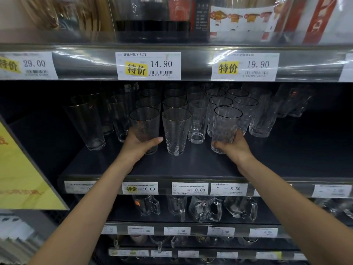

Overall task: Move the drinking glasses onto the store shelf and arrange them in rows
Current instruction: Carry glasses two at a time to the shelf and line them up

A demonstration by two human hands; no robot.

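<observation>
We reach into the dark shelf (191,165) with both arms. Our left hand (137,148) curls round the lower half of a dimpled glass (146,121), thumb laid across its near side, at the near end of the left row. Our right hand (236,147) grips the lower part of a dark-rimmed glass (226,121) from the right, at the near end of the right row. Both glasses stand upright, low over the shelf; through the clear glass we cannot quite tell whether their bases touch it. Between them, just right of our left thumb, a gold-rimmed glass (176,131) stands on the shelf, and a plain narrow glass (198,121) stands a little farther back on its right. More glasses run in rows toward the far wall behind each. A tall glass (86,121) stands well apart on the left. Price tags (190,188) line the shelf's near edge, and glass mugs (205,208) sit on the shelf below.
</observation>
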